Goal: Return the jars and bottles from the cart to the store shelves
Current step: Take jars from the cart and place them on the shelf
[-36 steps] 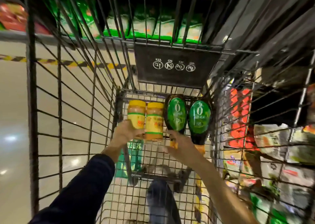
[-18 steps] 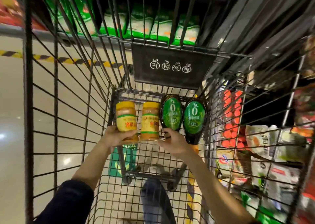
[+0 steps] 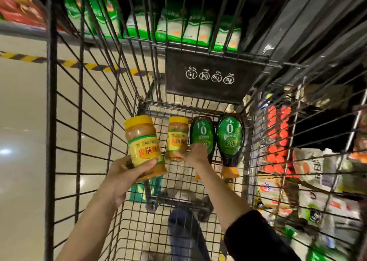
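I have the left hand (image 3: 123, 173) clamped around one yellow-lidded jar (image 3: 143, 141), thumb across the label, holding it clear of the cart (image 3: 79, 102) floor, ready, I judge, to go out over the rim toward the shelves. Its long axis runs away from me, lid at the far end and tipped a little leftward. The right hand (image 3: 195, 154) reaches low between the second jar (image 3: 177, 135) and the dark bottle (image 3: 202, 131), fingers touching both; whether it has closed on either I cannot tell. Those two and the other bottle (image 3: 230, 139) lie flat side by side, lengthwise along the cart, jar lid away from me, orange caps toward me.
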Demonstrator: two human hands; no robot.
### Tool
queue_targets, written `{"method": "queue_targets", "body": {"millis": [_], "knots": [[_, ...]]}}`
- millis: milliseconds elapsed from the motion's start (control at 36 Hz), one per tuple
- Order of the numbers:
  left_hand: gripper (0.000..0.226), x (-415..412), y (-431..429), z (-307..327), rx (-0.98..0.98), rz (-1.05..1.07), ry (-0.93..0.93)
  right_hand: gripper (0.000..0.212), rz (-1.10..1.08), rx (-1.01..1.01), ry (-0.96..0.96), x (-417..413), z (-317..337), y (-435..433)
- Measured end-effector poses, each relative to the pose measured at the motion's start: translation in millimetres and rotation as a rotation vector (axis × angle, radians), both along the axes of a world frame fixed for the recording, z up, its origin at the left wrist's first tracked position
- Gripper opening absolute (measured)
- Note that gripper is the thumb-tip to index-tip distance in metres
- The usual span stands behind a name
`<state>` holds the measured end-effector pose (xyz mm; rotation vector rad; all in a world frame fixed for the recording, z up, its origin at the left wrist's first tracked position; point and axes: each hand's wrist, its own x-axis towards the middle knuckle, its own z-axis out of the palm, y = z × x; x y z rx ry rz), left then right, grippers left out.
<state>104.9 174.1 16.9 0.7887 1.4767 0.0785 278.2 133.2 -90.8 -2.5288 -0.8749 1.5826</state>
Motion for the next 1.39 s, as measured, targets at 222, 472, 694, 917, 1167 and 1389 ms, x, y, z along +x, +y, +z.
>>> {"method": "queue_targets", "body": {"millis": [222, 472, 694, 917, 1167, 1389], "knots": [[0.080, -0.1, 2.4, 4.4, 0.024, 0.002, 0.010, 0.033, -0.168, 0.015, 0.108, -12.8, -9.3, 11.6], [0.045, 1.6, -1.8, 0.6, 0.030, 0.003, 0.004, 0.042, -0.383, 0.039, 0.241, -21.7, -18.2, 9.8], [0.034, 0.8, -4.0, 3.0, 0.031, 0.001, 0.002, 0.050, -0.473, 0.028, 0.189, -21.0, -23.1, 5.8], [0.052, 4.8, -5.6, 21.2, 0.049, -0.016, 0.009, 0.057, -0.446, 0.071, 0.244, -15.4, 7.4, -3.8], [0.054, 12.2, -6.8, 70.6, 0.144, -0.107, -0.066, 0.031, -0.544, 0.359, 0.292, -0.1, 91.8, -27.9], [0.050, 19.2, -12.2, 132.8, 0.249, -0.162, -0.180, 0.032, -0.646, 0.633, 0.404, 20.3, 182.3, -50.8]]}}
